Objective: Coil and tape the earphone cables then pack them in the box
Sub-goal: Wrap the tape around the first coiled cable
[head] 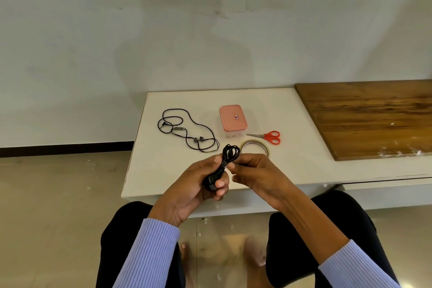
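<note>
My left hand (201, 182) grips a coiled black earphone cable (230, 153) above the front of the white table (163, 170); the loops stick up past my fingers. My right hand (254, 170) pinches the same bundle at its middle from the right. A second black earphone cable (187, 132) lies loose and uncoiled on the table at the left. The box (232, 119), clear with a pink lid on it, stands behind my hands. A roll of clear tape (256, 146) lies flat just beyond my right hand, partly hidden by the coil.
Red-handled scissors (268, 137) lie to the right of the box. A brown wooden board (367, 117) covers the right part of the table. My knees sit under the table's front edge, with tiled floor (58, 194) at the left.
</note>
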